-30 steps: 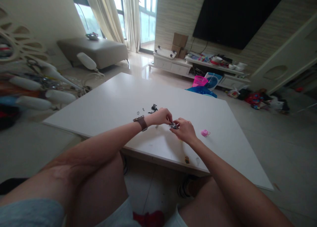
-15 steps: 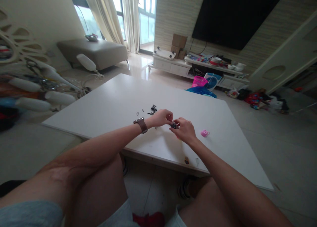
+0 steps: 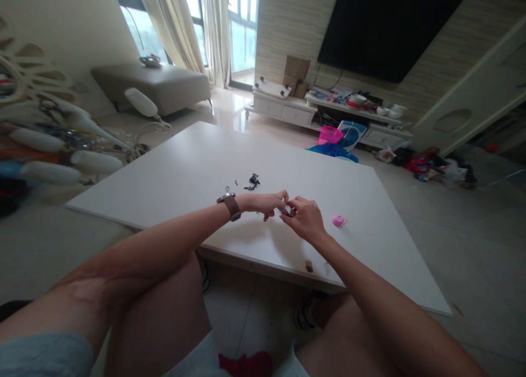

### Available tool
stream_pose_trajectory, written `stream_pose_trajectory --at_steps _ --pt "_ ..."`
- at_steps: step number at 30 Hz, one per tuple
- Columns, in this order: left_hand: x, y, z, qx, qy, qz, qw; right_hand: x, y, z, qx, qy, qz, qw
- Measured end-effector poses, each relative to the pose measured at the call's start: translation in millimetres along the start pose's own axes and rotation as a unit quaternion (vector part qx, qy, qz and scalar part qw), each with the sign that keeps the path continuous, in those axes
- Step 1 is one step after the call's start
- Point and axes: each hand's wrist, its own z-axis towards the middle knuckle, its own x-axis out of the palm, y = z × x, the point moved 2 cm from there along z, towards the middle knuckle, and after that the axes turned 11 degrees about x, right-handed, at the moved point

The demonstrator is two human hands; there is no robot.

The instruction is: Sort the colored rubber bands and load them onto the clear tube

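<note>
Over the white table (image 3: 296, 174), my right hand (image 3: 307, 218) pinches a small dark object (image 3: 291, 212) between thumb and fingers. My left hand (image 3: 267, 203), with a brown-strapped watch (image 3: 230, 206) on its wrist, meets it from the left. Its fingers are bent and closed at the object's near side; what they grip, if anything, is too small to make out. Behind the left hand lie a heap of thin black pieces (image 3: 252, 182) and a small ring (image 3: 227, 188). A pink round trinket with a loop (image 3: 338, 221) rests right of my right hand.
Near the table's front edge lie a small yellow-brown figure (image 3: 309, 266) and a clear little piece (image 3: 327, 268). Beyond the table are a pink basket (image 3: 330, 135) and a blue plastic bag (image 3: 331, 151). White lamp-like parts (image 3: 96, 162) stand at left.
My left hand has turned and dropped slightly, its fingers now pointing down beside the object. The right hand still grips the object, which has tilted and is more covered.
</note>
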Motion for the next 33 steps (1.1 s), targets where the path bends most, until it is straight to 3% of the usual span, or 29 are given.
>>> stream_pose_trajectory --at_steps 5,12,24,28,33 --pt "-5.5 -5.9 -5.7 0.027 0.005 -0.01 1.0 -6.1 2.4 0.1 -0.013 -0.016 0.017 1.0" --pt "-26.5 -19.0 -13.1 0.155 -0.111 0.132 0.973 -15.1 8.1 6.0 0.029 -0.035 0.11 0.993" --pt "-32.4 -16.9 -12.6 0.221 -0.185 0.131 0.949 -12.7 1.3 5.8 0.04 -0.05 0.152 0.986" --pt "-30.8 -15.4 -15.7 0.191 -0.128 0.123 0.965 -10.3 -2.6 7.5 0.044 -0.049 0.167 0.984" --pt "-10.5 -22.7 -20.2 0.167 -0.059 0.19 0.966 -9.6 -1.1 5.7 0.023 -0.054 0.12 0.991"
